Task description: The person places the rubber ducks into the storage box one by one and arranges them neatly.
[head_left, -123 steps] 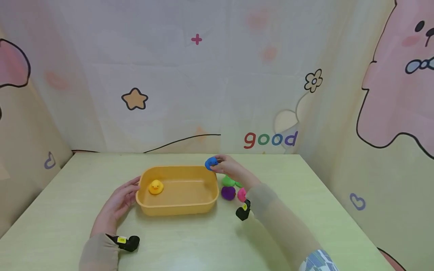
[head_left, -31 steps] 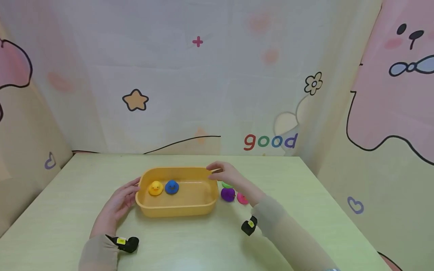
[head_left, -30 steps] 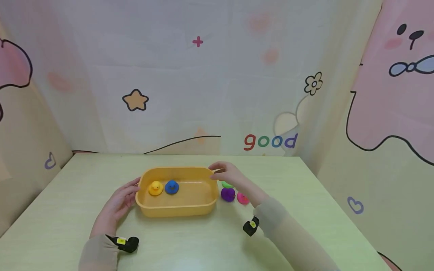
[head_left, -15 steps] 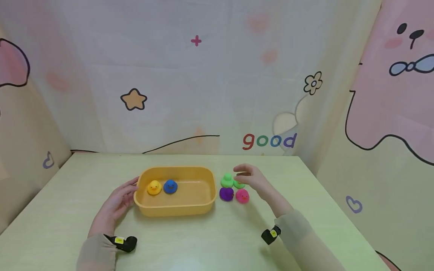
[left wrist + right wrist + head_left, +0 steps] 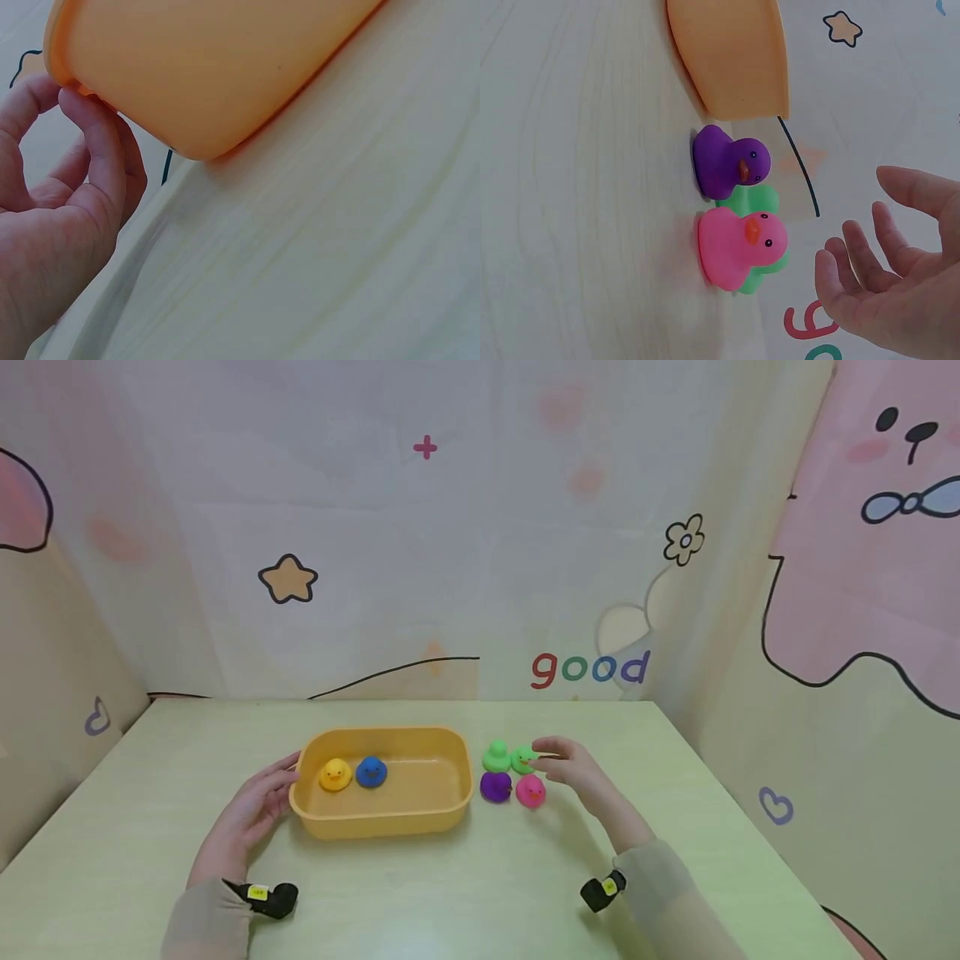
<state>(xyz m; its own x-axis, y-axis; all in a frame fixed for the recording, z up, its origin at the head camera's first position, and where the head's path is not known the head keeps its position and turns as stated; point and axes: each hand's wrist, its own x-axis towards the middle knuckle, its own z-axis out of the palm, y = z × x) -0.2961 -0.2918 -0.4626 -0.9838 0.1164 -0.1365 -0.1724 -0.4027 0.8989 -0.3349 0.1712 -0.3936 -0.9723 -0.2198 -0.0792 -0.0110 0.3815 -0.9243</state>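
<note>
A yellow-orange plastic basin (image 5: 382, 824) stands on the table, with a yellow rubber duck (image 5: 335, 775) and a blue rubber duck (image 5: 371, 772) side by side in its left half. My left hand (image 5: 71, 187) pinches the basin's left rim between thumb and fingertips. Right of the basin sit two green ducks (image 5: 496, 757), a purple duck (image 5: 496, 787) and a pink duck (image 5: 739, 244). My right hand (image 5: 577, 770) hovers by the right-hand green duck (image 5: 522, 760), its fingers loosely spread and holding nothing. In the right wrist view the green ducks are mostly hidden behind the pink and purple ones.
The pale wooden table (image 5: 420, 902) reaches back to a patterned cloth backdrop (image 5: 375, 527). Cloth also hangs on both sides. Each wrist wears a small black camera (image 5: 600, 891).
My right hand carried the blue duck into the basin, let it go beside the yellow duck, then moved right to the green ducks. My left hand stays at the basin's rim.
</note>
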